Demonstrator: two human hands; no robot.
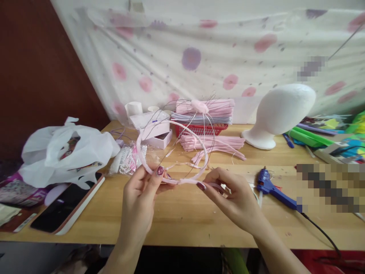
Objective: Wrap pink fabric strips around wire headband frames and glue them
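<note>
A pale pink ring (138, 146) with thin wires rising from it is held up over the wooden table. My left hand (144, 194) pinches its lower left part between thumb and fingers. At the lower right, my right hand (232, 196) has its thumb and fingers closed on a pale pink strip that runs along the ring's bottom edge. Above the ring, several wires meet at a fluffy pink piece (200, 107). Part of the strip is hidden behind the right fingers.
Behind stand pink stems (212, 142), a red basket (189, 129), a white box (161, 140) and a foam head (281, 110). A blue glue gun (275, 190) lies right; a phone (65, 205), bagged beads (129, 158) and a white bag (42, 148) lie left.
</note>
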